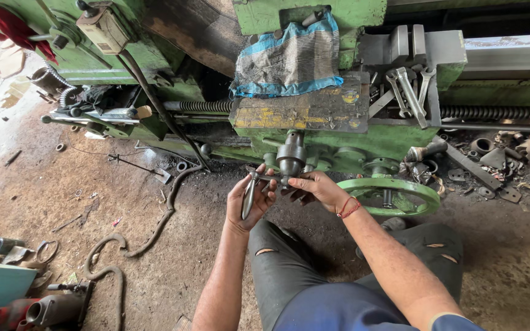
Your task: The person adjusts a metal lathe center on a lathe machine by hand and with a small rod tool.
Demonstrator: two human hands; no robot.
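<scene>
My left hand (248, 201) is closed around a slim tapered metal handle (248, 197) that hangs down from a hub on the front of a green lathe carriage (338, 142). My right hand (315, 187), with a red thread at the wrist, grips the grey metal hub (291, 160) and its crank arm just right of the left hand. Both hands sit close together under the hub. My knee in torn dark trousers (277, 257) is below them.
A green handwheel (391, 195) is right of my right hand. A striped blue cloth (292, 58) lies on the carriage, with wrenches (407, 92) to its right. Metal parts litter the dirt floor at right (486, 165) and lower left (44, 306). A hose (154, 227) curves across the floor.
</scene>
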